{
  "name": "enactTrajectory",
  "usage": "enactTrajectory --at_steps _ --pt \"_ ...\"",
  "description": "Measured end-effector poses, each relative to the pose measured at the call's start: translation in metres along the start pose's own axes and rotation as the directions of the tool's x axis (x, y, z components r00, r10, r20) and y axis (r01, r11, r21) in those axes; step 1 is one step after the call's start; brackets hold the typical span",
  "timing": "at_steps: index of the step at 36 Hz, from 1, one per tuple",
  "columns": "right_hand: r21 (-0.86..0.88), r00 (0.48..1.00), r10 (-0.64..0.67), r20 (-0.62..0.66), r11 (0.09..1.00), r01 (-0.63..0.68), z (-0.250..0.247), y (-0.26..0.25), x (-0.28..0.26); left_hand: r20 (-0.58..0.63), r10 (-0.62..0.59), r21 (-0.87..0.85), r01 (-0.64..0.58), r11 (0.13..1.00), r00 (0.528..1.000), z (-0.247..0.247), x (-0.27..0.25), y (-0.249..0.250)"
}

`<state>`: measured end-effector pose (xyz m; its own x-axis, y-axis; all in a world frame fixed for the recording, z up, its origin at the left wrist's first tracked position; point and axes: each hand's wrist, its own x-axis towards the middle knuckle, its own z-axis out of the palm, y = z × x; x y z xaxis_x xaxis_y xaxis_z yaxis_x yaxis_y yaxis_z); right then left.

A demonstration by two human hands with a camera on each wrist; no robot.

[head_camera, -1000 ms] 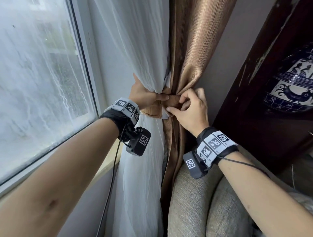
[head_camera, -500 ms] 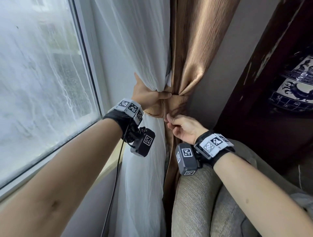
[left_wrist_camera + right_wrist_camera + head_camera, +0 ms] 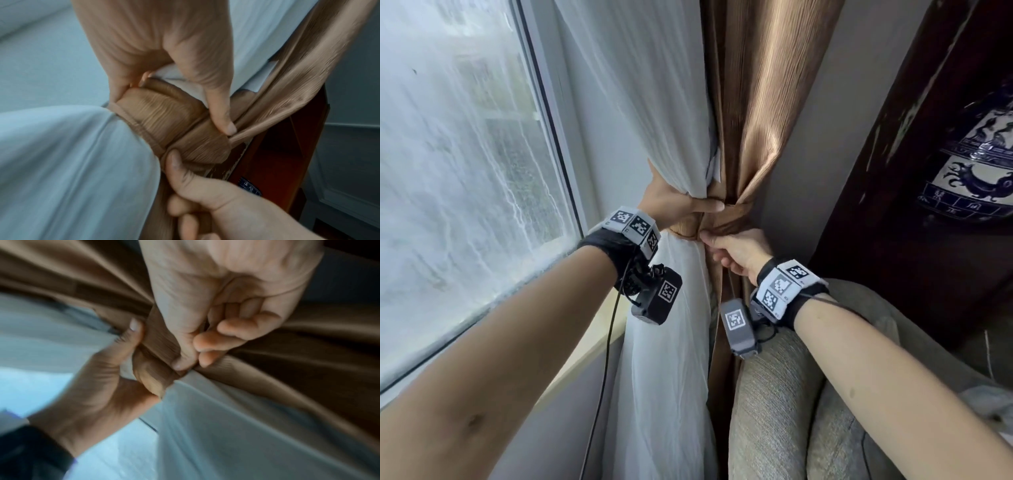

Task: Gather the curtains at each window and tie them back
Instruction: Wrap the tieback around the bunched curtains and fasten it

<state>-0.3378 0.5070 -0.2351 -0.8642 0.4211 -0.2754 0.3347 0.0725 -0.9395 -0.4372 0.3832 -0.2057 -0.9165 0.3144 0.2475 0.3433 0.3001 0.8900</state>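
You have open room on the left, between the window (image 3: 458, 164) and the white sheer curtain (image 3: 654, 102). On the right the sofa arm (image 3: 774, 404) sits just beside the brown curtain (image 3: 763, 102), and the dark cabinet (image 3: 893, 205) stands near.

Two curtains: one white sheer (image 3: 654, 102), one bronze (image 3: 767, 102). One tieback band (image 3: 174, 123). Two hands. One window (image 3: 455, 154).

Home living rm: sofa (image 3: 784, 411), curtained window (image 3: 458, 164), porcelain vase (image 3: 976, 164)
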Motion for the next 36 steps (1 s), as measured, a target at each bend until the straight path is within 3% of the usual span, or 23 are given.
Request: enactTrajectory --at_steps 3,7,10,14,20,24,29,36 --pt "-0.109 0.996 -0.075 -0.041 0.992 0.071 -0.003 0.006 0.002 0.09 0.001 0.044 -0.005 0.999 0.996 0.003 -0.009 -0.01" --pt "-0.075 0.997 -0.073 -0.019 0.995 0.071 -0.016 0.003 0.007 -0.015 -0.102 0.058 0.103 0.993 0.995 0.011 -0.014 -0.032" --pt "0.125 0.998 0.063 -0.003 0.99 -0.062 -0.028 -0.002 0.014 -0.042 -0.119 0.027 0.12 0.992 0.992 0.013 -0.013 -0.031" --pt "0.443 0.979 0.198 0.037 0.875 -0.194 -0.034 -0.007 0.019 -0.041 -0.124 0.006 0.124 0.992 0.991 0.013 -0.011 -0.028" --pt "0.601 0.973 0.229 0.026 0.774 -0.198 -0.023 -0.018 0.029 -0.055 -0.126 0.029 0.127 0.991 0.991 0.014 -0.007 -0.03" --pt "0.714 0.962 0.244 0.126 0.651 -0.259 -0.027 -0.02 0.037 -0.059 -0.155 0.041 0.158 0.987 0.986 0.015 -0.006 -0.031" --pt "0.617 0.965 0.206 0.16 0.743 -0.26 -0.038 -0.008 0.045 -0.054 -0.165 0.035 0.167 0.985 0.985 0.016 -0.007 -0.033" --pt "0.448 0.963 0.247 0.109 0.853 -0.269 -0.031 -0.005 0.047 -0.014 -0.202 0.009 0.202 0.979 0.979 0.016 -0.012 -0.029"
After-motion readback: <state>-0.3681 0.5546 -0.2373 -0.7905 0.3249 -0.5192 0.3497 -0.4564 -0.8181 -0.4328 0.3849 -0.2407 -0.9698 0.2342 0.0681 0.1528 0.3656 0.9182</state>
